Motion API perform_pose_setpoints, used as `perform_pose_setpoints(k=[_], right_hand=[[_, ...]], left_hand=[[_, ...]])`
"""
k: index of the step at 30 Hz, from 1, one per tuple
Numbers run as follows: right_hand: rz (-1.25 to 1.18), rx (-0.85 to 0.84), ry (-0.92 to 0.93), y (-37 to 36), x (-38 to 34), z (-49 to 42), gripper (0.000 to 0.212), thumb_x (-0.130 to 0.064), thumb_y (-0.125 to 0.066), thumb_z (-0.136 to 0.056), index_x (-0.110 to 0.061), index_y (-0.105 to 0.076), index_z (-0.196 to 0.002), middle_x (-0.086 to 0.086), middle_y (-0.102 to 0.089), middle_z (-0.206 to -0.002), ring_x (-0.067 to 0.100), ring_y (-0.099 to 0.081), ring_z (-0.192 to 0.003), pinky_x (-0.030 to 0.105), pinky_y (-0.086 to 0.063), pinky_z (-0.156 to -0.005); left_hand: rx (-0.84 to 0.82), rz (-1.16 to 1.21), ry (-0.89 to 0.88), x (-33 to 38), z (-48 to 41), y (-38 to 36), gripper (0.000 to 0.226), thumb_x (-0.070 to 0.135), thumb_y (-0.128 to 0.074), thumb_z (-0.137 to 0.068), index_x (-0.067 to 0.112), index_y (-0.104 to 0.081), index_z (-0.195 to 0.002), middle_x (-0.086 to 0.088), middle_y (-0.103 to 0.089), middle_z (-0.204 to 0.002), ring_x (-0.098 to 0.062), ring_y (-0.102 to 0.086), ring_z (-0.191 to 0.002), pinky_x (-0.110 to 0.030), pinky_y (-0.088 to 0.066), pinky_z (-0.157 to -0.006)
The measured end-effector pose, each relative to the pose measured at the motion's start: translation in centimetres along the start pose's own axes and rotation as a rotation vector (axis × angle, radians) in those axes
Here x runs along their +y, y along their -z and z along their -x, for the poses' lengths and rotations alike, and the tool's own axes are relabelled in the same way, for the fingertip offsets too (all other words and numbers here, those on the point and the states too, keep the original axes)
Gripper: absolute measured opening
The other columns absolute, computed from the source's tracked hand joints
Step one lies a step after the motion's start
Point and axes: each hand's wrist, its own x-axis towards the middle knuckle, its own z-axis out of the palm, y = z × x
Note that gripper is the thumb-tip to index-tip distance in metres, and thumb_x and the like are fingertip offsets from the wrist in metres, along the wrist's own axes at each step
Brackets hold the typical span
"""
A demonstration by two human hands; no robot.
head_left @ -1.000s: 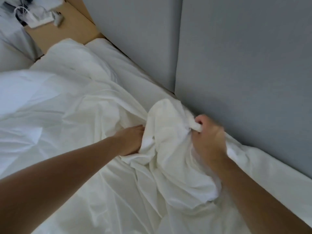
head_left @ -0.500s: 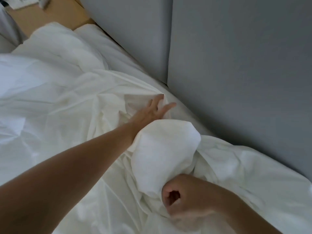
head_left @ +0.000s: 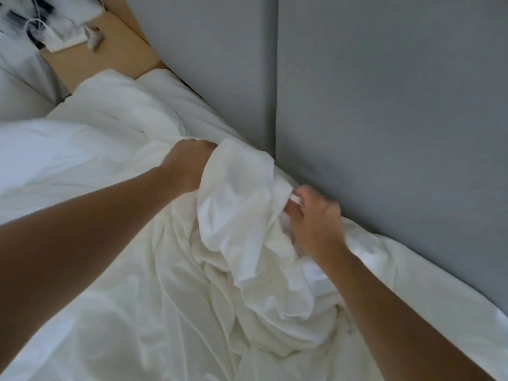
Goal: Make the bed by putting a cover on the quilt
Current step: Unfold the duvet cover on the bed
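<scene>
A white quilt cover (head_left: pixel 236 215) lies bunched in folds over the white quilt (head_left: pixel 82 166) on the bed. My left hand (head_left: pixel 189 163) grips the top edge of a raised fold of the cover, fingers curled out of sight behind the cloth. To the right, close to the headboard, my right hand (head_left: pixel 313 218) pinches a small white corner of fabric. Whether that corner belongs to the cover or the quilt is unclear. The raised bundle stands between both hands.
A grey padded headboard (head_left: pixel 384 119) runs along the right and back. A wooden bedside table (head_left: pixel 115 42) at the top left holds white chargers and cables (head_left: pixel 63 39). A second white bed edge (head_left: pixel 16 86) shows at the far left.
My left hand went from lying open on the cloth to gripping a fold. My right hand moved up from the near side toward the headboard, still holding fabric.
</scene>
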Motion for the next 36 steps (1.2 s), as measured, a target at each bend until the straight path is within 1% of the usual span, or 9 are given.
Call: perform_pose_setpoints(k=[4,11,16,19,23,25,29,32,36], right_hand=[[0.051,0.356,0.192,3.6,0.4,-2.0,0.017,-0.011,-0.065,-0.093,-0.01,-0.057,-0.078,-0.01,-0.045,-0.075,0.019,-0.046,-0.058,0.037,-0.048,-0.058],[-0.137,0.785,0.397,10.3,-5.4,-0.2,0.015,0.0,-0.062,-0.093,-0.006,-0.059,-0.08,-0.002,-0.047,-0.076,0.018,-0.042,-0.065,0.022,-0.03,-0.063],[-0.013,0.061,0.711,5.7,-10.2,1.9,0.006,-0.019,-0.068,-0.088,-0.019,-0.071,-0.094,0.0,-0.06,-0.082,0.025,-0.054,-0.076,0.045,-0.044,-0.077],[0.184,-0.241,0.638,1.6,-6.0,4.9,0.035,-0.007,-0.075,-0.072,-0.03,-0.071,-0.099,-0.006,-0.06,-0.098,0.02,-0.055,-0.093,0.048,-0.043,-0.098],[0.026,-0.306,0.498,0.2,-3.2,7.8,0.028,-0.006,-0.073,-0.074,-0.028,-0.065,-0.089,-0.003,-0.051,-0.137,0.022,-0.042,-0.132,0.054,-0.038,-0.106],[-0.111,-0.36,0.403,0.8,-2.8,7.5,0.016,-0.027,-0.075,-0.08,-0.029,-0.062,-0.09,0.0,-0.034,-0.155,0.024,-0.022,-0.148,0.052,-0.03,-0.116],[0.087,-0.506,-0.116,4.6,1.0,1.6,0.103,-0.086,-0.064,-0.058,-0.032,-0.04,-0.143,0.0,-0.028,-0.16,0.024,-0.024,-0.148,0.043,-0.027,-0.118],[0.298,-0.653,-0.269,5.3,3.9,1.2,0.049,-0.062,-0.062,-0.087,-0.02,-0.056,-0.11,0.003,-0.066,-0.109,0.029,-0.062,-0.105,0.037,-0.05,-0.087],[0.12,0.194,-0.067,5.4,5.4,4.4,0.037,-0.039,-0.051,-0.101,-0.009,-0.059,-0.082,0.007,-0.056,-0.056,0.029,-0.056,-0.047,0.029,-0.043,-0.048]], left_hand=[[0.293,0.021,-0.149,-1.5,-1.8,2.6,0.023,0.01,-0.053,-0.081,-0.004,-0.065,-0.094,-0.025,-0.065,-0.081,-0.047,-0.064,-0.063,-0.046,-0.049,-0.059],[0.306,0.1,0.48,-5.2,-2.9,3.6,0.018,0.012,-0.051,-0.095,-0.002,-0.061,-0.099,-0.025,-0.058,-0.091,-0.049,-0.06,-0.09,-0.049,-0.049,-0.077],[0.083,0.887,0.627,-3.2,-3.5,4.0,0.011,0.002,-0.053,-0.094,0.002,-0.058,-0.084,-0.023,-0.06,-0.102,-0.036,-0.059,-0.078,-0.039,-0.05,-0.075],[-0.139,1.159,0.567,-0.9,-1.7,4.8,0.02,0.022,-0.072,-0.09,0.012,-0.056,-0.094,-0.017,-0.066,-0.112,-0.029,-0.062,-0.082,-0.042,-0.056,-0.077],[-0.708,0.856,0.366,2.6,2.7,2.3,0.094,0.076,-0.079,-0.06,0.038,-0.043,-0.138,0.006,-0.059,-0.129,-0.021,-0.066,-0.107,-0.041,-0.057,-0.09],[-0.759,0.612,0.327,4.1,3.5,-0.6,0.095,0.073,-0.078,-0.064,0.029,-0.044,-0.141,0.007,-0.057,-0.129,-0.019,-0.061,-0.109,-0.035,-0.051,-0.094],[-0.668,0.563,0.355,5.8,2.7,-3.6,0.043,0.041,-0.065,-0.092,0.011,-0.063,-0.123,-0.004,-0.065,-0.114,-0.025,-0.062,-0.101,-0.033,-0.046,-0.086],[-0.351,0.854,0.562,4.4,0.6,-2.0,0.035,0.023,-0.054,-0.1,-0.001,-0.065,-0.123,-0.014,-0.065,-0.112,-0.032,-0.063,-0.106,-0.029,-0.043,-0.081],[0.461,1.276,0.924,-0.9,-3.2,4.8,0.033,0.021,-0.047,-0.099,0.007,-0.063,-0.124,-0.012,-0.064,-0.116,-0.029,-0.062,-0.106,-0.025,-0.04,-0.079]])
